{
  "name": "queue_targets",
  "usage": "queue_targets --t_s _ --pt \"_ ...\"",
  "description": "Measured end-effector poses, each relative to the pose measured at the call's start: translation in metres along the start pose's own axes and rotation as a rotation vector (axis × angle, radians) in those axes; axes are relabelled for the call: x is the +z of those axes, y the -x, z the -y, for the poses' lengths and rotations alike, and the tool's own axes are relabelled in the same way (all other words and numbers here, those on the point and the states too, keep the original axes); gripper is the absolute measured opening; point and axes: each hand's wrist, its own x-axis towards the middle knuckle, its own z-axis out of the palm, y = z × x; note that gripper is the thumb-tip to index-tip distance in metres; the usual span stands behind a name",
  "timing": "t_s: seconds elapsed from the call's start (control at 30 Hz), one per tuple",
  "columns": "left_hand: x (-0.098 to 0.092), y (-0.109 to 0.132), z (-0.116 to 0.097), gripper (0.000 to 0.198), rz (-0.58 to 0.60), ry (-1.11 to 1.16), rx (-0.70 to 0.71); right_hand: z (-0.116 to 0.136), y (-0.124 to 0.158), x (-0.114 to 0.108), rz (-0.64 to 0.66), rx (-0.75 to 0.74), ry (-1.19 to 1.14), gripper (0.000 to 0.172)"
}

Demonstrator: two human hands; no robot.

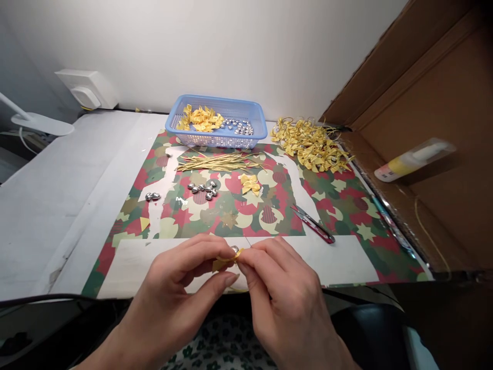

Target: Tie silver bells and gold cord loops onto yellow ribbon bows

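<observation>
At the near edge of the table my two hands meet over a small yellow ribbon bow [220, 265] with a silver jingle bell [234, 249] at it. My left hand [188, 280] is closed, its fingers round the bow's left side. Thumb and forefinger of my right hand [283, 280] pinch the bow's right side, close to the bell. A thin dark strand, perhaps a needle or thread, sticks up by the right fingers. Below the hands a bit of yellow cord [239, 290] shows. My fingers partly hide the bow's middle.
Beyond the hands lie loose bells [202, 188], a few bows [250, 184], yellow cords [219, 162] and red-handled snips [314, 224]. A blue basket [215, 140] holds bows and bells. At right are a heap of corded bows [311, 144], a bottle [412, 160] and a cardboard wall [435, 92].
</observation>
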Motion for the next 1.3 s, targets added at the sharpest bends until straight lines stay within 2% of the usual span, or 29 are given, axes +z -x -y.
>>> queue_targets --t_s 0.1,0.23,0.43,0.6,1.03,1.17,1.3 --pt "0.0024 -0.0008 0.0009 0.035 -0.036 -0.038 0.03 0.0001 -0.0003 0.0021 -0.016 -0.004 0.002 0.025" --pt "0.0044 -0.0021 0.0015 0.032 -0.015 -0.034 0.028 0.0007 0.0006 0.002 -0.023 -0.016 -0.002 0.025" --pt "0.0043 -0.0005 0.0025 0.033 -0.055 -0.002 0.005 0.0017 0.0009 0.0007 -0.006 -0.005 0.03 0.025" --pt "0.0039 -0.0019 0.0007 0.034 -0.042 -0.04 0.044 0.0018 -0.0001 0.0007 0.01 0.02 0.05 0.026" --pt "0.0042 -0.0044 -0.0019 0.036 -0.064 -0.105 0.112 0.0051 -0.0027 0.0019 0.02 -0.015 0.241 0.022" --pt "0.0031 -0.0067 -0.0021 0.03 -0.076 -0.042 0.051 0.0055 -0.0034 0.0042 0.014 -0.014 0.259 0.022" --pt "-0.0006 -0.0093 -0.0004 0.02 -0.103 0.092 -0.126 0.0029 -0.0053 -0.0009 0.035 0.005 0.154 0.02"
